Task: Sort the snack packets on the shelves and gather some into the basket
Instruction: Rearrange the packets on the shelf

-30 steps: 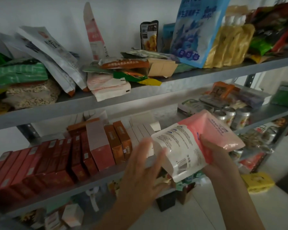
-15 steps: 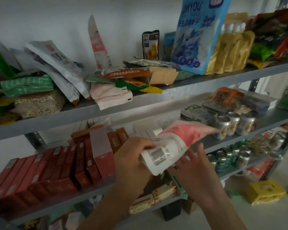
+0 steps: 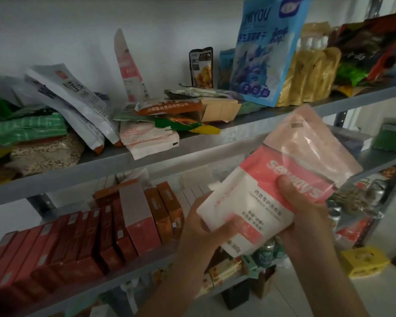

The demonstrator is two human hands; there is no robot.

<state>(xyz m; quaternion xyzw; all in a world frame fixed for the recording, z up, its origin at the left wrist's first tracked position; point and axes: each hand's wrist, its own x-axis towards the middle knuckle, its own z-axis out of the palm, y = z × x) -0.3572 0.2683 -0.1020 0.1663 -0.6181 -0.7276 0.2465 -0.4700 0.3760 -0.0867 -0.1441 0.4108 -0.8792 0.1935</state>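
Both the left hand [image 3: 204, 232] and the right hand [image 3: 306, 216] gripped a pink-and-white pouch [image 3: 272, 177] in front of the shelves. The left hand's fingers curled round its lower corner, and the right hand's thumb pressed on its red band. The pouch was tilted, its top toward 1 o'clock. At 12 o'clock from it a tall blue bag [image 3: 265, 53] leaned on the upper shelf [image 3: 215, 143], with gold pouches [image 3: 311, 74] just beside it at 3 o'clock. At 9 o'clock from the hands, red boxes [image 3: 66, 243] stood in a row on the middle shelf [image 3: 82, 291]. At 4 o'clock a yellow box [image 3: 364, 261] lay on the floor.
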